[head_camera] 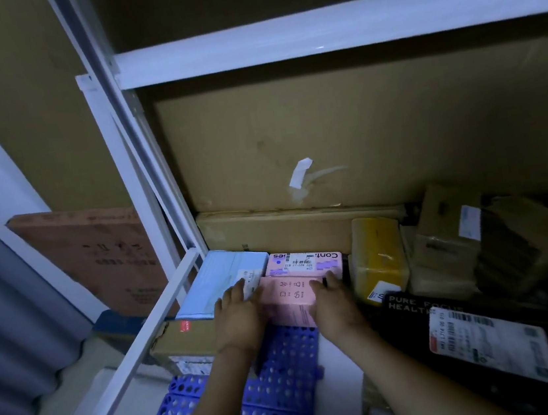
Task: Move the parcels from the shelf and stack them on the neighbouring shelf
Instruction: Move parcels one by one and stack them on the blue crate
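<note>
A person is reaching both arms into the bottom bay of a white metal shelf frame, and both hands are pressing on a small pale pink cardboard box that is sitting at the front of the row, its near end resting over a blue perforated plastic mat. The left hand is lying against the box's left side, its fingers mostly straight and close together, the tips reaching onto a light blue rectangular box just beside it. The right hand is flanking the right side, fingers together and only slightly bent over the top edge; a full curl round the box is not showing. A second pink box with a white barcode label is touching the held one from behind. To the right, a parcel wrapped in yellow tape is standing, and a black box with white lettering is lying nearer. A large brown cardboard sheet is leaning across the back.
</note>
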